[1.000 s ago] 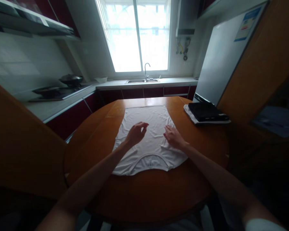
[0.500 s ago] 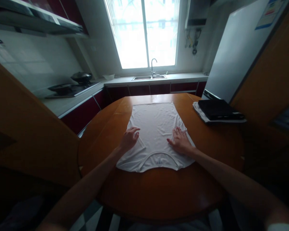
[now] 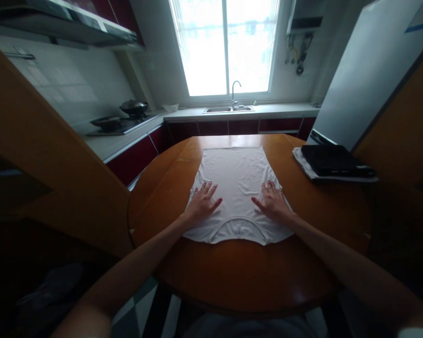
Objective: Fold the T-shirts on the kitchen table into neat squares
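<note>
Both hands flat on white shirt (image 3: 237, 180), left hand (image 3: 202, 203), right hand (image 3: 273, 204), round table (image 3: 232, 272)

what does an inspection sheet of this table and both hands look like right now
surface: round wooden table, glossy
job's things: white shirt spread flat, neckline toward the person
clutter: stack of folded clothes, dark on top, at the table's right edge
hands: left hand and right hand open, palms flat on the shirt
cables: nothing seen
surroundings: window, sink below it, stove at left, fridge at right
</note>
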A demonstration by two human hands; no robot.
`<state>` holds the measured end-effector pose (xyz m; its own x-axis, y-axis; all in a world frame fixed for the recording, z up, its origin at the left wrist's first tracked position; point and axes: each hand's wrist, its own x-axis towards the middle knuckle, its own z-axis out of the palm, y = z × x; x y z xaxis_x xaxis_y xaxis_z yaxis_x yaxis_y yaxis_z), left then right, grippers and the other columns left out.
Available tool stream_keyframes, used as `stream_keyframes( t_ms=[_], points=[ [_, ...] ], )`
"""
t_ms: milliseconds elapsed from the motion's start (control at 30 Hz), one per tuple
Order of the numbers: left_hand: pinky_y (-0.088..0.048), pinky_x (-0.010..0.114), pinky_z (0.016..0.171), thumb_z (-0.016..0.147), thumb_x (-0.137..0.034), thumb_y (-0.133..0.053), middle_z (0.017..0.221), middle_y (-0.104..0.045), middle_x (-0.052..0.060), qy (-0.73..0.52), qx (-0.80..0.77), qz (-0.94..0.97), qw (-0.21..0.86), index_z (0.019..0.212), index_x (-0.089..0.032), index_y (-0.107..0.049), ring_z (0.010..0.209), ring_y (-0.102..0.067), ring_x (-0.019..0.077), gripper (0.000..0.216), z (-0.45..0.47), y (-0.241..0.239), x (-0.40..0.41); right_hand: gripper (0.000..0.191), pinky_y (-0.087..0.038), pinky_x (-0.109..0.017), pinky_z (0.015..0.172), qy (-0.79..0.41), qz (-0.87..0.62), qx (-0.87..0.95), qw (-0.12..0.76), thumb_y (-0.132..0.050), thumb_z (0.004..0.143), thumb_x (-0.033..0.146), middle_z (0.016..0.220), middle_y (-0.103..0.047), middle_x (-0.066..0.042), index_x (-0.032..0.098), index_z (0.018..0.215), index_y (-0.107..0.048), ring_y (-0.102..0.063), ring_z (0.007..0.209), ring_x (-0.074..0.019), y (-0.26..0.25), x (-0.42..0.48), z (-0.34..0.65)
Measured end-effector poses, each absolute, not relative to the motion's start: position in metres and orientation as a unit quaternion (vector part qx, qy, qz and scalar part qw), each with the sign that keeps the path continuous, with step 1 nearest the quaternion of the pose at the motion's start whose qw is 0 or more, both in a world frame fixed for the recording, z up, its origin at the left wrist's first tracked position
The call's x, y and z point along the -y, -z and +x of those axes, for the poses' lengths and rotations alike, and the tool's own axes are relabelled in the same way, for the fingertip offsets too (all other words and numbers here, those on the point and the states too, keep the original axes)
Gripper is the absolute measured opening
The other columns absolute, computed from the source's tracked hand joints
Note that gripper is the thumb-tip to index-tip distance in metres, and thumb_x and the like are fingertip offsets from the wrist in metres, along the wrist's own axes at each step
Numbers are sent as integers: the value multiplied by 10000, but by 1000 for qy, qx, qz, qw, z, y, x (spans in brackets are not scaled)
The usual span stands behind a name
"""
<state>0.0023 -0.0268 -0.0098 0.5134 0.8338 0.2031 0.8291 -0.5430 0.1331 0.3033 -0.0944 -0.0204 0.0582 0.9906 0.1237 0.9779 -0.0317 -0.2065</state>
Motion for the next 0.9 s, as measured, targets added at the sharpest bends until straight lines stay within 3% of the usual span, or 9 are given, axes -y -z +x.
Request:
stream_keyframes(
  t_ms=[167,367,533,733,900],
  points=[
    [-184,614,1205,1009,-596,-371,1649,-276,158,-124,-492,862,10,1574,-188,-355,1534,-205,359,697,3,11,24,787,-129,-552,1225,25,-719,666,199,-141,1030,555,1663,-182,-226,4,1588,-208,-124,1553,-313,12,87,319],
    [-177,636,1187,996,-627,-373,1653,-257,175,-71,-493,867,29,1563,-209,-382,1533,-184,390,704,0,22,20,826,-106,-534,1229,-24,-712,694,103,-281,996,581,1629,-260,-260,-25,1557,-287,-163,1541,-342,31,84,317],
    [-178,622,1194,1008,-614,-359,1661,-251,152,-97,-484,870,9,1577,-227,-348,1538,-187,359,688,2,20,18,822,-107,-496,1238,23,-702,691,167,-269,1009,575,1643,-227,-251,-33,1561,-258,-139,1550,-315,26,86,312],
    [-153,624,1194,1005,-649,-323,1667,-239,137,-52,-472,879,25,1570,-276,-370,1545,-140,377,678,3,23,23,844,-104,-537,1233,-29,-705,701,102,-317,993,593,1637,-236,-254,-43,1547,-302,-154,1544,-342,34,86,306],
    [-137,623,1194,1001,-671,-299,1674,-219,132,-48,-474,879,33,1574,-297,-357,1548,-115,379,687,3,24,22,814,-119,-537,1230,3,-699,701,142,-279,1007,586,1643,-231,-242,-11,1561,-287,-156,1547,-320,32,84,306]
  ],
)
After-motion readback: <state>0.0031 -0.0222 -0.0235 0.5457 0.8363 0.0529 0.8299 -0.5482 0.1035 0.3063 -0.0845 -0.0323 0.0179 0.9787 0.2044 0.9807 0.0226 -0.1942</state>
